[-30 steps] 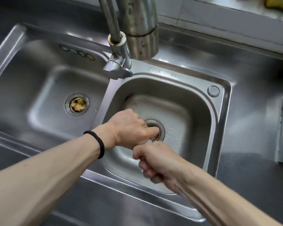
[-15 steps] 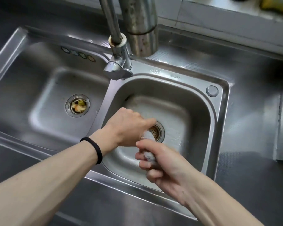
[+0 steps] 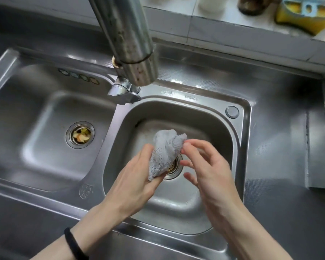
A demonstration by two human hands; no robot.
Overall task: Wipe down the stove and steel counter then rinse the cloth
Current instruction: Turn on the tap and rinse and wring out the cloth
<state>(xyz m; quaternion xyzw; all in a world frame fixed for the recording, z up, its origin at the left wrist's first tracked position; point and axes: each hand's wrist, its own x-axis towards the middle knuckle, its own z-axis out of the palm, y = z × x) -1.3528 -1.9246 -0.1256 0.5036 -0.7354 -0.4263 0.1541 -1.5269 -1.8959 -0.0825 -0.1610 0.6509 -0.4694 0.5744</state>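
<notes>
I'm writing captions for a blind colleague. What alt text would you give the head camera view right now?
A left hand grips a pale grey cloth over the drain of the right basin in a steel double sink, while fingertips of the right hand touch the cloth's top edge. A faucet hangs above; food scraps sit in the left drain.

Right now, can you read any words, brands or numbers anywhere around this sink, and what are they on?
Stamp on the sink rim: perhaps "SUS304", blurred.
Logo beside it: too small to read.
Embossed crest on the front rim: unreadable.
Round stickers in left basin: unreadable.
</notes>
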